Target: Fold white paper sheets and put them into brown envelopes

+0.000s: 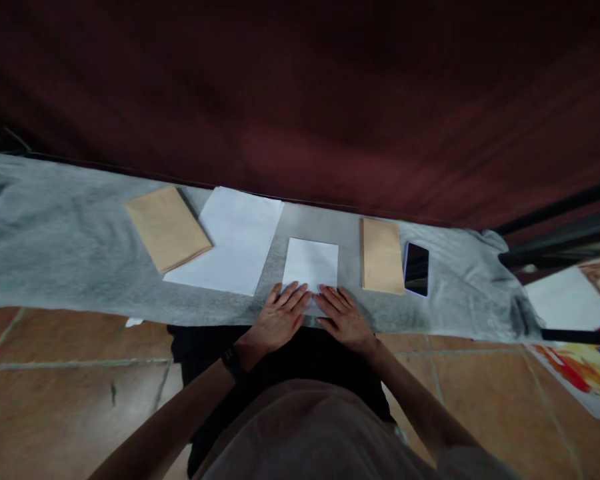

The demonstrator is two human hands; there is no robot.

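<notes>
A folded white sheet of paper (pixel 311 263) lies on the grey cloth-covered surface (pixel 55 233) in front of me. My left hand (pixel 279 318) rests flat on its near left edge, fingers stretched out and apart. My right hand (pixel 344 317) lies flat on its near right edge, fingers spread the same way. Neither hand grips anything; both press down on the paper.
A stack of white sheets (pixel 233 240) lies to the left, with a brown envelope (pixel 167 227) partly over it. Another brown envelope (pixel 381 255) and a dark phone (pixel 417 269) lie to the right. A dark red curtain hangs behind. Tiled floor is below.
</notes>
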